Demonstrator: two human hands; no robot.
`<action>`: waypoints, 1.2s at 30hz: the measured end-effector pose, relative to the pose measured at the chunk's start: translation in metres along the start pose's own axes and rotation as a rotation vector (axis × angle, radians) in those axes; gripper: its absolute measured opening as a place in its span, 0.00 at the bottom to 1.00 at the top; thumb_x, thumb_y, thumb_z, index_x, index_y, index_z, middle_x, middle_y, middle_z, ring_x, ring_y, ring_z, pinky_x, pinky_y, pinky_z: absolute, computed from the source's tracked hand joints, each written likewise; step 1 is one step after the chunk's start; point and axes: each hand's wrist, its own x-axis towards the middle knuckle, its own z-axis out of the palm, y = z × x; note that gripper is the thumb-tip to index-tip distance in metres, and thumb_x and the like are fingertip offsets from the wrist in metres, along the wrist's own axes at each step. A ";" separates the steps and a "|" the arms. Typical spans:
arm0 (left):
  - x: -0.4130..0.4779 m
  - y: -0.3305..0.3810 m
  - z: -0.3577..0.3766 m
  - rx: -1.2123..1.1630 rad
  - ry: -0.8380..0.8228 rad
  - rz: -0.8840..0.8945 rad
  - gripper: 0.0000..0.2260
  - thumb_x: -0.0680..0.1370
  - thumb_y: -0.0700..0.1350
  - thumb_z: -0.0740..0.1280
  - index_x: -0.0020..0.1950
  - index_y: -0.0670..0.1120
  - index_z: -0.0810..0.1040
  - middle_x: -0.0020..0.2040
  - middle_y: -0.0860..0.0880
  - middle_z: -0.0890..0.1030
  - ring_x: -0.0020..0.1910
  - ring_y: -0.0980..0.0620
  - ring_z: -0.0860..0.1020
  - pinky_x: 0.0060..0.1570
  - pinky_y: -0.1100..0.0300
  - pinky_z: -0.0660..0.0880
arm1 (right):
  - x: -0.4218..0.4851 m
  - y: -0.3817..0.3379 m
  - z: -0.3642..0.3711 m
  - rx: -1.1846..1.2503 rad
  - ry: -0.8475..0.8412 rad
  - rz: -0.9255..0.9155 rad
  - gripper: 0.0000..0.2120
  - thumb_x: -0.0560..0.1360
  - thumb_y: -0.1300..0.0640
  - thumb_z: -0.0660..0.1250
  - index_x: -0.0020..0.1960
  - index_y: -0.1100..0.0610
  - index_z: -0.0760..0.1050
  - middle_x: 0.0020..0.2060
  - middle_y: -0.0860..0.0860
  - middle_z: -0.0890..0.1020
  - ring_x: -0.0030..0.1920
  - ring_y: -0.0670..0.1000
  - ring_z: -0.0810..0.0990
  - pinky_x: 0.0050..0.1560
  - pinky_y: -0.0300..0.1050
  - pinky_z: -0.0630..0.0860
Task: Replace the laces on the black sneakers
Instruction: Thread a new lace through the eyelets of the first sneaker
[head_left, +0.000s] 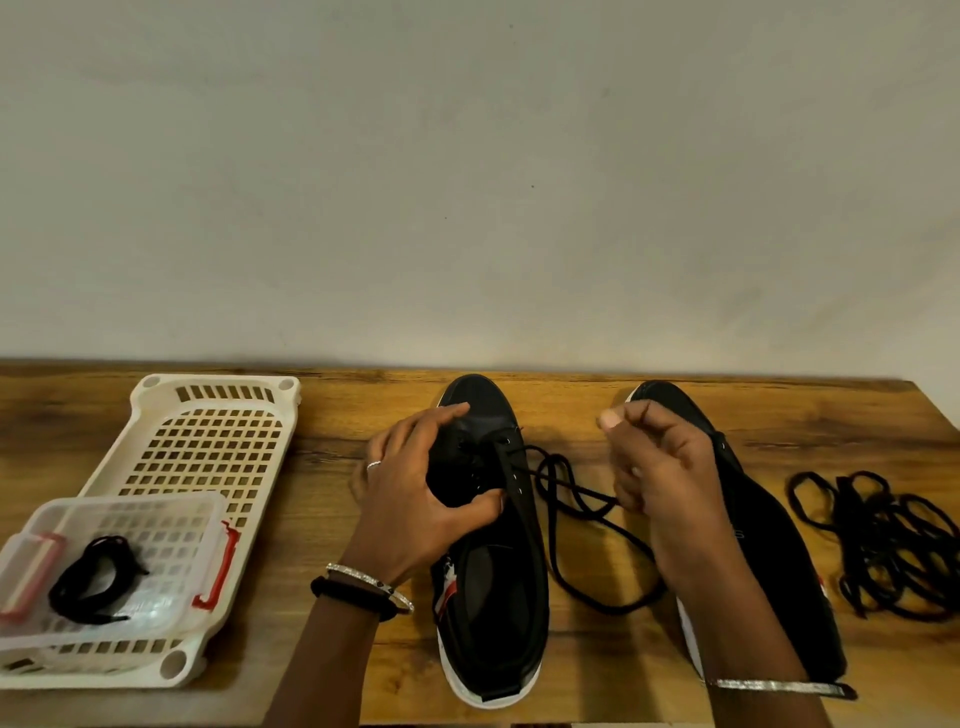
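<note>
Black sneakers (488, 582); white lattice tray (208, 447); wood-grain table (597, 670).

A left hand (415, 488) is gripping a black sneaker (493, 597) across its tongue on a wooden table (363, 405), while the right hand (660, 467) is pinching a black lace (618, 609) running from the eyelets. The other sneaker (769, 530) is lying beneath that hand, loose laces (883, 540) beside it. At left, a clear box (171, 519) holding a coiled lace (93, 577) is sitting in a white basket (218, 415).
</note>
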 end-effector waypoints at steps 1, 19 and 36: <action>0.000 0.000 0.000 -0.004 -0.004 -0.007 0.39 0.59 0.71 0.67 0.70 0.71 0.63 0.66 0.65 0.68 0.69 0.54 0.63 0.69 0.41 0.59 | 0.000 0.002 -0.002 -0.242 -0.023 -0.081 0.05 0.76 0.54 0.72 0.42 0.52 0.79 0.31 0.53 0.76 0.30 0.54 0.73 0.33 0.45 0.70; -0.001 -0.001 -0.002 -0.113 -0.011 -0.017 0.40 0.60 0.71 0.68 0.71 0.67 0.64 0.63 0.70 0.73 0.70 0.58 0.66 0.70 0.39 0.59 | -0.004 -0.018 -0.001 0.886 -0.369 0.340 0.16 0.83 0.52 0.57 0.38 0.55 0.66 0.22 0.47 0.58 0.18 0.44 0.54 0.15 0.34 0.61; 0.000 -0.009 -0.002 -0.152 -0.029 -0.023 0.38 0.62 0.71 0.70 0.70 0.69 0.63 0.64 0.70 0.74 0.69 0.59 0.70 0.68 0.37 0.64 | -0.003 -0.003 0.007 0.003 -0.288 0.051 0.05 0.77 0.61 0.68 0.42 0.57 0.77 0.40 0.52 0.80 0.41 0.49 0.75 0.42 0.43 0.69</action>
